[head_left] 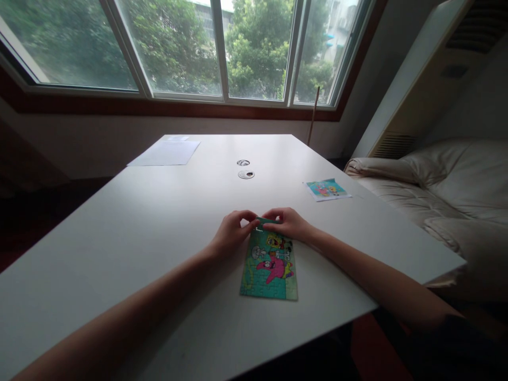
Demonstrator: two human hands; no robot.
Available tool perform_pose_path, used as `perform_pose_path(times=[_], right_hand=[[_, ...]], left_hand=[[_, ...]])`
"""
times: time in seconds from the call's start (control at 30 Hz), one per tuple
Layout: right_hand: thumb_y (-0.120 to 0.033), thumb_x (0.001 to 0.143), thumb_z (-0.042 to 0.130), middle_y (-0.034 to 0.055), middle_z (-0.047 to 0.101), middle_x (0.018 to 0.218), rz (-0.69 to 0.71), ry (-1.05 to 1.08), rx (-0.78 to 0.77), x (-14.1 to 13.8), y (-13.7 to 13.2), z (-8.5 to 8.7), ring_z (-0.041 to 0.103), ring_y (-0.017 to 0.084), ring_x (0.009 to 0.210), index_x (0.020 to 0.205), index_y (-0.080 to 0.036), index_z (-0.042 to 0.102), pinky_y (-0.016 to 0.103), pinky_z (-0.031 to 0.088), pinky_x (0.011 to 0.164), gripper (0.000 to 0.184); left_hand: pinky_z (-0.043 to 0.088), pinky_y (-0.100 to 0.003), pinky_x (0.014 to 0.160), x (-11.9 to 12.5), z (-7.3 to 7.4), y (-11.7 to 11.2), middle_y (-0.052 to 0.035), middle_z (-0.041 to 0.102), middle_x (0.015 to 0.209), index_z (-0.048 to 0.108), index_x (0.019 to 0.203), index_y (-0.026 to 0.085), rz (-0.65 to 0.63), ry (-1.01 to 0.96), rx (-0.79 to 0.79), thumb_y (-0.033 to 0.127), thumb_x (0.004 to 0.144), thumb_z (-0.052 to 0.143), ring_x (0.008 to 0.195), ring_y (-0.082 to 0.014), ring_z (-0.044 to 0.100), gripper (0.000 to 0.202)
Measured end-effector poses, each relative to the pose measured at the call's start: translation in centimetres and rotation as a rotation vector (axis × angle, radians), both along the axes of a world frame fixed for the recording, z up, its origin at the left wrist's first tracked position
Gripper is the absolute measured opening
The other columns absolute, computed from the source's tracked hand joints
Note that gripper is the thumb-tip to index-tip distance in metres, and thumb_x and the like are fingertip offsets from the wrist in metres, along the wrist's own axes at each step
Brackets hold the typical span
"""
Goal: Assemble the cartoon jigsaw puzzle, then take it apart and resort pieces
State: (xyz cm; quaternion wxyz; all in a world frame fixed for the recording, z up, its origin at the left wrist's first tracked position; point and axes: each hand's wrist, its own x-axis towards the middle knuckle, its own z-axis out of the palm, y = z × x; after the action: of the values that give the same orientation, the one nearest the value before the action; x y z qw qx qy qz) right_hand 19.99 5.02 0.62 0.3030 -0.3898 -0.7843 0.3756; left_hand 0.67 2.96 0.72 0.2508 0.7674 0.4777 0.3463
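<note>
A jigsaw puzzle (268, 272) with a teal cartoon picture lies flat on the white table in front of me, its pieces largely joined. A pink starfish figure and a yellow square figure show on it. My left hand (233, 231) is closed at the puzzle's top left corner, thumb and fingers pinching its edge. Across from it, my right hand (291, 223) pinches the top edge, where a teal strip shows between the hands. Small white gaps appear near the fingertips. The fingers partly cover the upper pieces, so which single piece each touches is hidden.
A small printed cartoon picture (327, 189) lies right of my hands. White paper sheets (166, 153) rest at the table's far left. Two round cable holes (246, 174) sit mid-table. Beyond the right edge stands a cream sofa (397, 185); windows (254, 53) are ahead.
</note>
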Motion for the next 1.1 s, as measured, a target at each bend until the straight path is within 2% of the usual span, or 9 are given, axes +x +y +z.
perform_pose_path(times=[0.17,0.33,0.53,0.7,1.1], right_hand=[[-0.030,0.069,0.065,0.0008,0.064,0.072,0.053,-0.062,-0.070,0.1,0.0,0.0,0.055,0.012,0.065,0.084,-0.014,0.066,0.023,0.043,0.060,0.022],[-0.030,0.066,0.067,-0.0002,0.062,0.068,0.108,0.016,-0.211,0.2,0.2,0.2,0.055,0.011,0.063,0.079,-0.012,0.065,0.023,0.044,0.059,0.021],[-0.033,0.067,0.068,0.0005,0.063,0.071,0.165,0.083,-0.302,0.5,0.4,0.4,0.057,0.012,0.066,0.080,-0.012,0.066,0.027,0.046,0.066,0.025],[-0.031,0.066,0.070,0.0013,0.065,0.077,0.147,0.184,-0.316,0.8,0.6,0.1,0.059,0.012,0.070,0.087,-0.014,0.064,0.027,0.046,0.069,0.028],[-0.026,0.060,0.075,-0.0010,0.063,0.071,0.215,0.366,-0.455,0.3,0.4,0.4,0.056,0.008,0.065,0.075,-0.012,0.063,0.023,0.044,0.065,0.024]], left_hand=[[0.047,-0.030,0.072,-0.1,0.2,0.2,-0.0034,0.068,0.080,0.064,0.079,0.017,-0.023,-0.049,-0.027,0.033,0.078,0.055,0.078,-0.0182,0.061,0.018],[0.047,-0.029,0.072,-0.4,0.1,0.7,-0.0026,0.068,0.077,0.065,0.078,0.017,-0.088,-0.076,-0.056,0.032,0.076,0.058,0.076,-0.0175,0.061,0.017],[0.046,-0.029,0.072,-0.7,0.0,1.1,-0.0029,0.067,0.077,0.064,0.079,0.016,-0.156,-0.146,-0.095,0.034,0.076,0.058,0.076,-0.0168,0.060,0.019],[0.047,-0.029,0.073,-0.7,0.2,1.0,-0.0038,0.066,0.078,0.064,0.080,0.014,-0.202,-0.239,-0.136,0.034,0.075,0.060,0.076,-0.0164,0.060,0.021],[0.046,-0.027,0.065,-0.4,-0.1,0.8,-0.0039,0.064,0.076,0.063,0.083,0.013,-0.308,-0.401,-0.260,0.035,0.073,0.063,0.071,-0.0147,0.057,0.023]])
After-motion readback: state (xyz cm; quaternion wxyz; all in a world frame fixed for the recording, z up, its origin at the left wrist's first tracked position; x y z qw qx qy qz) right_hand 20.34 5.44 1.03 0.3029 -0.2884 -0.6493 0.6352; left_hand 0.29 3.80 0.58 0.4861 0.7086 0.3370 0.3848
